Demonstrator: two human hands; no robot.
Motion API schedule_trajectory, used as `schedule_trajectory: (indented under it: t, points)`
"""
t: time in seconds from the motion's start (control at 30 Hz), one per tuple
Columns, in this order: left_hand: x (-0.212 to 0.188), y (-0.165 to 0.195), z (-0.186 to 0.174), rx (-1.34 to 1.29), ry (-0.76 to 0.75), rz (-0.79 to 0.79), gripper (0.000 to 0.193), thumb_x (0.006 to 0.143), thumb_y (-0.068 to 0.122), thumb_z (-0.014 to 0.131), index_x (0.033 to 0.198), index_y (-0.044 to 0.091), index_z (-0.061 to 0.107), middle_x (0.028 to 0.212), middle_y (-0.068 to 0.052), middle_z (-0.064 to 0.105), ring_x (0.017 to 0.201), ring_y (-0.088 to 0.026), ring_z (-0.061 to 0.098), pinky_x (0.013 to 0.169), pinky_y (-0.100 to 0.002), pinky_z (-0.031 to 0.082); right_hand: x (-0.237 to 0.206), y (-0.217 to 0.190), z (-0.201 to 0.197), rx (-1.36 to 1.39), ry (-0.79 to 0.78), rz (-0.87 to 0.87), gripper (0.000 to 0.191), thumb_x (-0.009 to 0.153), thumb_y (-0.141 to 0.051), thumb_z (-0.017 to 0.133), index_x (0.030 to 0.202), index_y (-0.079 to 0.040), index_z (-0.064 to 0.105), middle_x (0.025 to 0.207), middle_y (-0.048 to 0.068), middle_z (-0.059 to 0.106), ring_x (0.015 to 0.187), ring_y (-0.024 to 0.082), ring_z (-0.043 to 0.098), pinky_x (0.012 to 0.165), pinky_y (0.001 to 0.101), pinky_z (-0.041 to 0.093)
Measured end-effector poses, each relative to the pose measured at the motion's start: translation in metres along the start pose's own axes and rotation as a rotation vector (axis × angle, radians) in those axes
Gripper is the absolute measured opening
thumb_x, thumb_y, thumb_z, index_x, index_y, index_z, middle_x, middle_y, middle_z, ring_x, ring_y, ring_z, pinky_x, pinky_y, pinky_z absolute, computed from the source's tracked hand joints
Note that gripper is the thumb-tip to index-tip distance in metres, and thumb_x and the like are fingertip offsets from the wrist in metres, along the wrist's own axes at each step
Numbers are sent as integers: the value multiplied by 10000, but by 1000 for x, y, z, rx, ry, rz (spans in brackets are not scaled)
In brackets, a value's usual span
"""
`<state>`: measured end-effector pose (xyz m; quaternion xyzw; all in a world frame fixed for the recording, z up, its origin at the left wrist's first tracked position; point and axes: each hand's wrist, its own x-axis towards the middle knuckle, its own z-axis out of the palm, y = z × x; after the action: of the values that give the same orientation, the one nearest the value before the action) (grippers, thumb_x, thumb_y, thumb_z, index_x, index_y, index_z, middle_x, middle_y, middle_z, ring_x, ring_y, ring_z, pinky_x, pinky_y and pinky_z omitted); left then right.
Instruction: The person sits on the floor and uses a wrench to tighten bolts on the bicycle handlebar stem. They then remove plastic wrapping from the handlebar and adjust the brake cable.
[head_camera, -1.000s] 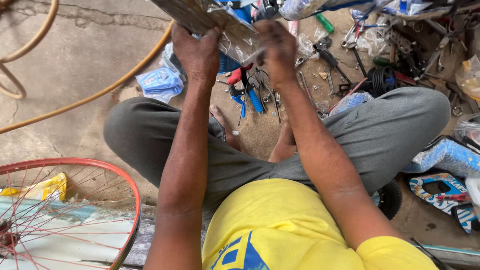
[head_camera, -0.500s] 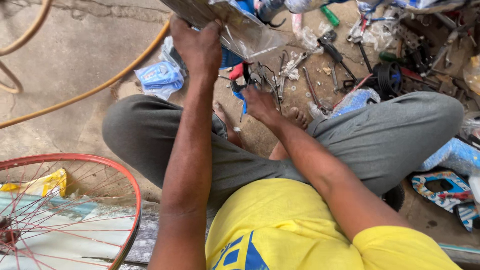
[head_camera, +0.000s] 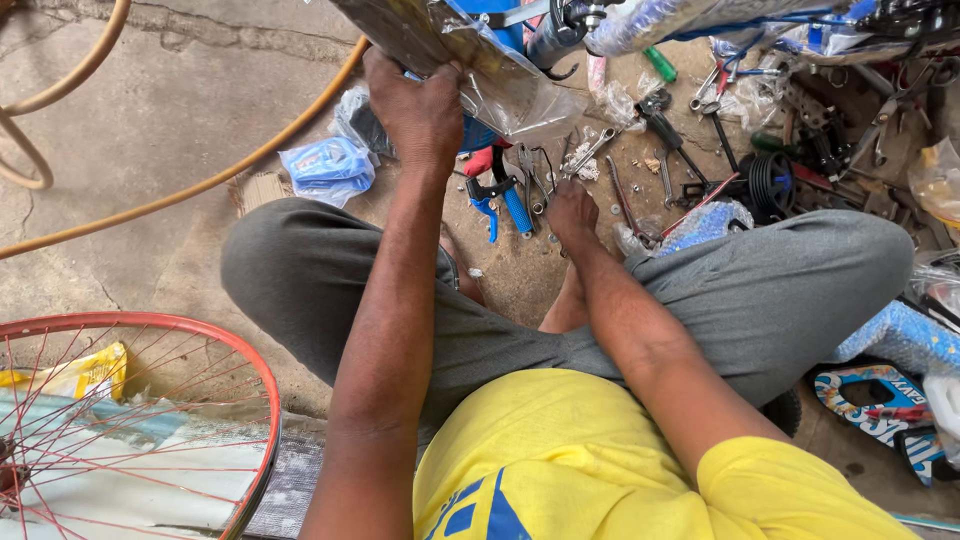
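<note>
left hand (head_camera: 425, 105): fingers clamped on plastic-wrapped part (head_camera: 470, 60), top centre | right hand (head_camera: 572, 208): lower, mid-frame, nearer the blue-handled pliers (head_camera: 508, 195) just to its left on the floor (head_camera: 150, 100); grip state cannot be told | pliers' handles run toward the person

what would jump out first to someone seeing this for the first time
Probably the two bare arms reaching forward from the yellow shirt: the left hand grips a plastic-wrapped part at the top, and the right hand is down among the scattered tools on the ground. Next, the red spoked wheel rim at the lower left and the orange hose curving across the concrete.
</note>
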<state>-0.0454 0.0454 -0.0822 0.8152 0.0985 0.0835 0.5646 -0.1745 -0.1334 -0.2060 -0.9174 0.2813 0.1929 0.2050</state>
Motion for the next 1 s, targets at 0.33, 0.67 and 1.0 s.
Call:
schedule_trajectory:
  t: [0.33,0.67,1.0]
  points:
    - [0,11,-1,-6,3,-3,207,759,112,786,928,57,680,1072,-101,593,1051,-247,626,964,-425,493,-3,-8,-2,5,-51,92,293,977,-154,496,1136,-14,698,1240,256,678,1153,435,651,996,522,523]
    - [1,9,-2,-6,-30,-21,188,750,135,797,915,87,720,1042,-77,672,1036,-220,666,959,-416,517,-6,-11,-33,-27,-112,-109,652,885,-118,572,1528,-191,498,1138,259,716,1100,443,668,971,526,521]
    - [3,4,1,4,-20,14,199,746,99,793,920,59,705,1085,-121,594,1065,-267,627,968,-434,500,-73,10,-133,94,-202,-734,408,857,-62,547,1220,-48,734,962,154,726,883,296,672,898,476,532]
